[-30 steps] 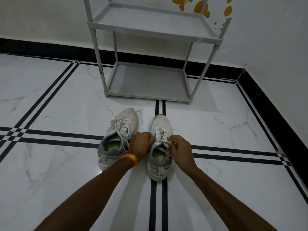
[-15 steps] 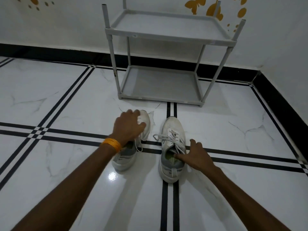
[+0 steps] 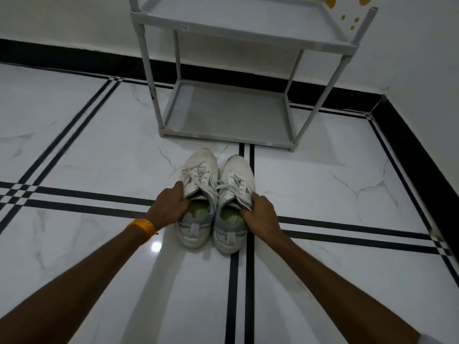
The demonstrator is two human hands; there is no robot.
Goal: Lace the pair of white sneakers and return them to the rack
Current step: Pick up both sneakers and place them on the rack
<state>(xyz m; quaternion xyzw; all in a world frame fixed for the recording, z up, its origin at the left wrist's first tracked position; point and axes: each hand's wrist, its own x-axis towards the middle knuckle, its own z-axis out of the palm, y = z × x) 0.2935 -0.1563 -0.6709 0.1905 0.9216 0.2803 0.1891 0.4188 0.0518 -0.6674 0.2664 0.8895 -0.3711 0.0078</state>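
Left hand (image 3: 171,209) on left sneaker (image 3: 198,192); right hand (image 3: 260,214) seemingly gripping right sneaker (image 3: 233,202)

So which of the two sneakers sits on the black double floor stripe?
The right sneaker, gripped by the right hand; its heel covers the stripe, while the left sneaker rests on white tile.

Floor (image 3: 74,150): glossy white marble tile with paired black stripes.
Rack (image 3: 231,115): grey, two shelves, standing on the floor by the wall.
Sneakers (image 3: 216,192): side by side on the floor, just before the rack, toes toward it.
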